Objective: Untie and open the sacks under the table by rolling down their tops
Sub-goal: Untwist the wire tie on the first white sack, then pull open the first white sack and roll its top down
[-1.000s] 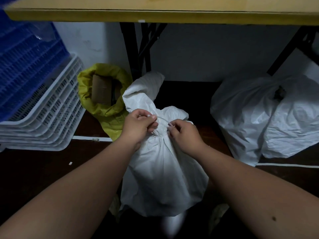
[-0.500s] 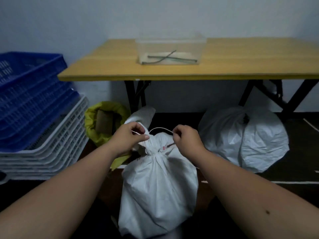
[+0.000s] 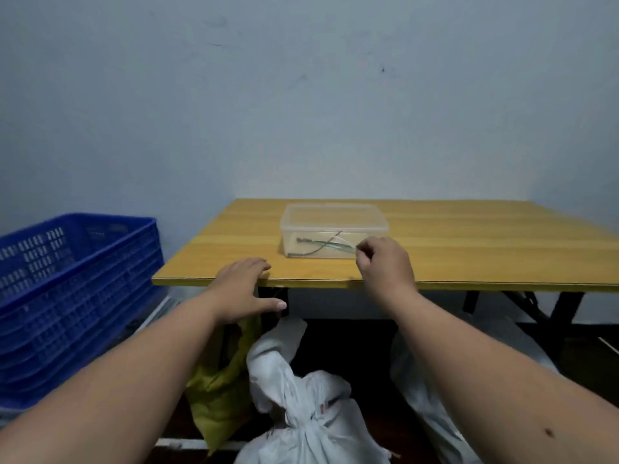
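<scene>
A white sack [image 3: 311,426] stands on the floor under the yellow table [image 3: 485,249], its neck still gathered and its top flopped to the left. My left hand [image 3: 239,289] rests open on the table's front edge, fingers on top and thumb below. My right hand [image 3: 385,266] is raised over the tabletop with its fingertips pinched together at the front right corner of a clear plastic container [image 3: 335,219]; it seems to pinch a thin tie string, barely visible. Behind the left forearm a yellow sack [image 3: 221,396] stands open. My right forearm partly hides another white sack [image 3: 422,413].
Stacked blue crates [image 3: 77,296] stand at the left against the wall. The container holds a few thin dark ties. Black folding table legs [image 3: 566,313] stand at the right, and the floor under the table is dark.
The view has risen from the sack to the tabletop. Both hands left the sack's neck: the left went to the table edge, the right up to the container.
</scene>
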